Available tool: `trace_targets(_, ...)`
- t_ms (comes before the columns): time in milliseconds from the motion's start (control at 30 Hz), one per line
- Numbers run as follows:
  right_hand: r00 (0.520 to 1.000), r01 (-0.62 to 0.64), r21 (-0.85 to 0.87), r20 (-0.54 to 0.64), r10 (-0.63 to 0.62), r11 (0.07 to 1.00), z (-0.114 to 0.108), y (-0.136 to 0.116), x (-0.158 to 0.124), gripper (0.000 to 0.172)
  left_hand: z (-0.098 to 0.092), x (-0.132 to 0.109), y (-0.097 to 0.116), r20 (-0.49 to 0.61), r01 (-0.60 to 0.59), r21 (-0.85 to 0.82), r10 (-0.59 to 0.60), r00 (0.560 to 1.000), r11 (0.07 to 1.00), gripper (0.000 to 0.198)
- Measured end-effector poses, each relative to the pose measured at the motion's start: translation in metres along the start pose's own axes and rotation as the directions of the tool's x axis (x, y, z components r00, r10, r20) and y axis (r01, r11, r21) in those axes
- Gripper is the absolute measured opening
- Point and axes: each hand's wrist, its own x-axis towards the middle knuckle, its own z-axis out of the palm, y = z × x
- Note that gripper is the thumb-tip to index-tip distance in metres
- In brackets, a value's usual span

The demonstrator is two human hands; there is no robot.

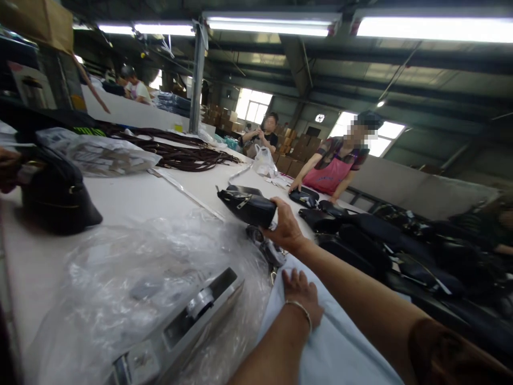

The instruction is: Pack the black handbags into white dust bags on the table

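My right hand (284, 227) reaches out over the table, its fingers wrapped round one end of a small black zip bag (250, 207). The bag is held on its side, and a metal zip shows on it. Below it a dark strap with a metal clip (272, 252) hangs or lies by the cloth; whether it joins the bag I cannot tell. My left hand (301, 294), with a bracelet at the wrist, lies flat on a light blue cloth (332, 342), fingers stretched out.
Clear plastic bags (120, 262) and a metal tape dispenser (200, 305) lie front left. A black bag (56, 192) stands at left, near a person's hand (8, 168). Brown straps (180, 152) lie behind. Black bags (380, 240) pile up right; a co-worker in a pink apron (328, 171) handles one.
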Motion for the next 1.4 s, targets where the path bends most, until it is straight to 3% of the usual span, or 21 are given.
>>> trace_targets(67, 0.974, -0.152, 0.231, -0.128, 0.185, 0.961, -0.037, 0.002, -0.016, 0.085, -0.005, -0.003, 0.000, 0.000, -0.008, 0.038, 0.008, 1.000, 0.999, 0.082)
trace_targets(100, 0.937, -0.219, 0.340, -0.189, 0.294, 0.915, -0.052, 0.002, -0.025, 0.085, -0.007, -0.004, 0.000, -0.004, -0.008, 0.054, 0.008, 1.000, 0.999, 0.081)
trace_targets(167, 0.815, -0.309, 0.539, -0.275, 0.510, 0.783, -0.076, 0.005, -0.045, 0.081, -0.011, -0.006, 0.001, -0.024, -0.008, 0.075, 0.010, 1.000, 0.997, 0.080)
trace_targets(267, 0.631, -0.335, 0.783, -0.226, 0.742, 0.523, -0.096, 0.017, -0.073, 0.063, -0.014, -0.007, 0.003, -0.051, -0.008, 0.110, 0.013, 0.999, 0.994, 0.077)
trace_targets(333, 0.553, -0.314, 0.880, -0.137, 0.822, 0.357, -0.102, 0.030, -0.086, 0.051, -0.015, -0.007, 0.003, -0.056, -0.008, 0.126, 0.015, 0.998, 0.992, 0.076)
trace_targets(400, 0.500, -0.281, 0.924, -0.089, 0.862, 0.259, -0.106, 0.044, -0.092, 0.043, -0.014, -0.007, 0.003, -0.060, -0.008, 0.133, 0.016, 0.998, 0.991, 0.075)
trace_targets(500, 0.442, -0.260, 0.933, -0.113, 0.890, 0.247, -0.113, 0.070, -0.076, 0.038, -0.013, -0.007, 0.002, -0.055, -0.011, 0.134, 0.019, 0.998, 0.991, 0.075)
trace_targets(600, 0.374, -0.277, 0.905, -0.207, 0.904, 0.322, -0.123, 0.099, -0.032, 0.035, -0.012, -0.007, 0.002, -0.056, -0.012, 0.138, 0.020, 0.998, 0.990, 0.074)
trace_targets(667, 0.298, -0.329, 0.879, -0.250, 0.921, 0.345, -0.127, 0.117, 0.002, 0.032, -0.011, -0.006, 0.003, -0.063, -0.005, 0.151, 0.014, 0.998, 0.989, 0.073)
trace_targets(733, 0.292, -0.360, 0.869, -0.241, 0.926, 0.340, -0.126, 0.130, 0.024, 0.032, -0.011, -0.005, 0.004, -0.066, 0.007, 0.162, 0.003, 0.998, 0.987, 0.071)
trace_targets(833, 0.355, -0.453, 0.838, -0.142, 0.924, 0.304, -0.110, 0.131, 0.018, 0.033, -0.011, -0.005, 0.004, -0.058, 0.011, 0.169, -0.001, 0.998, 0.986, 0.071)
trace_targets(933, 0.425, -0.564, 0.769, -0.042, 0.904, 0.301, -0.097, 0.115, -0.030, 0.035, -0.012, -0.004, 0.005, -0.055, 0.006, 0.174, 0.004, 0.998, 0.985, 0.071)
trace_targets(1000, 0.446, -0.618, 0.721, -0.008, 0.895, 0.314, -0.104, 0.103, -0.074, 0.032, -0.012, -0.004, 0.005, -0.057, 0.007, 0.184, 0.003, 0.998, 0.983, 0.069)
trace_targets(1100, 0.460, -0.662, 0.645, -0.055, 0.886, 0.383, -0.146, 0.095, -0.138, 0.027, -0.010, -0.002, 0.004, -0.071, 0.012, 0.211, 0.003, 0.997, 0.977, 0.069)
trace_targets(1133, 0.434, -0.677, 0.612, -0.119, 0.893, 0.410, -0.167, 0.096, -0.156, 0.026, -0.009, -0.002, 0.004, -0.076, 0.013, 0.220, 0.004, 0.997, 0.975, 0.069)
trace_targets(1200, 0.335, -0.717, 0.558, -0.252, 0.908, 0.419, -0.214, 0.102, -0.190, 0.022, -0.008, -0.001, 0.003, -0.086, 0.011, 0.239, 0.010, 0.996, 0.971, 0.069)
trace_targets(1267, 0.159, -0.746, 0.555, -0.387, 0.908, 0.367, -0.262, 0.110, -0.220, 0.018, -0.008, 0.000, 0.003, -0.090, 0.001, 0.257, 0.023, 0.996, 0.966, 0.068)
trace_targets(1400, -0.089, -0.737, 0.609, -0.518, 0.851, 0.294, -0.335, 0.116, -0.278, 0.014, -0.010, -0.001, 0.009, -0.078, 0.020, 0.311, 0.005, 0.997, 0.950, 0.065)
